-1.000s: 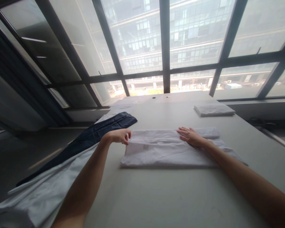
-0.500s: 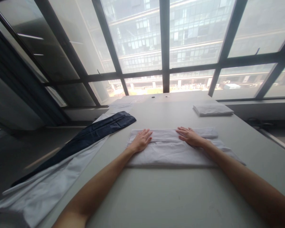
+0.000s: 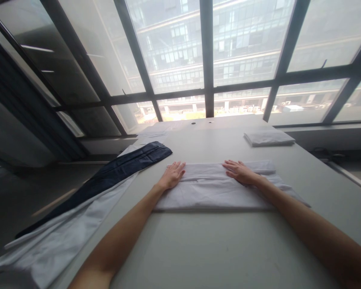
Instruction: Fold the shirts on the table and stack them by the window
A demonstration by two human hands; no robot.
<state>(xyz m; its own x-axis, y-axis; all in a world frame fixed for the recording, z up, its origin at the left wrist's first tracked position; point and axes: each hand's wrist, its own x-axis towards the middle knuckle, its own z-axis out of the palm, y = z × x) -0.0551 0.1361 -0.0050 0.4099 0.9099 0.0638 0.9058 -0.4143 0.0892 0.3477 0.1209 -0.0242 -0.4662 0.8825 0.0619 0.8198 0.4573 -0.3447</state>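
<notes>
Midway across the smooth white table (image 3: 222,245), the left hand (image 3: 171,176) and right hand (image 3: 240,171) lie apart, outstretched, on a folded white fabric garment (image 3: 204,196), apparently pressing it flat. A dark navy fabric garment (image 3: 138,160) lies left; a folded white cloth (image 3: 269,139) far right, seemingly set aside.

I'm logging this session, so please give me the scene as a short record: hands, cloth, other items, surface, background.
Left hand: palm down on the left end of the folded white cloth
Right hand: palm down, right of the cloth's middle
At left: dark blue garment beside white fabric
Far right: flat white bundle
Surface: white table
Background: large windows
</notes>
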